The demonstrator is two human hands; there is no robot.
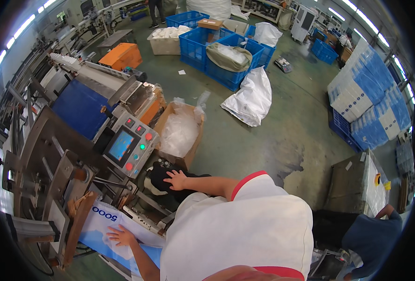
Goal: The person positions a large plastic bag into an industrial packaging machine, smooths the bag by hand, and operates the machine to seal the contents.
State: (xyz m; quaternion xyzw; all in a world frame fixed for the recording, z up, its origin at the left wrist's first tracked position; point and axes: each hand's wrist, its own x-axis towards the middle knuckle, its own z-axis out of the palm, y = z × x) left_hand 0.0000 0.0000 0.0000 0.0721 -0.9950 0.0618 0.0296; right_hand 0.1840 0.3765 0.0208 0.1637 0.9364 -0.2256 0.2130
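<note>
My left hand (119,235) lies flat, fingers spread, on a blue and white printed plastic packaging sheet (97,224). The sheet rests at the machine's near end, beside a brown wooden-looking block (78,225). My right hand (175,180) has its fingers apart and rests on something black that looks like cloth (159,174). A rounded pale thing (156,185) sits next to it, its kind unclear. Just beyond is the machine's grey control panel (131,140) with a lit screen and coloured buttons. Neither hand grips anything.
An open cardboard box (195,145) of clear plastic stands past the panel. A white sack (252,98) lies on the floor near blue crates (195,44). Wrapped packs (362,89) are stacked at right. Another person (371,236) in dark blue is at the lower right.
</note>
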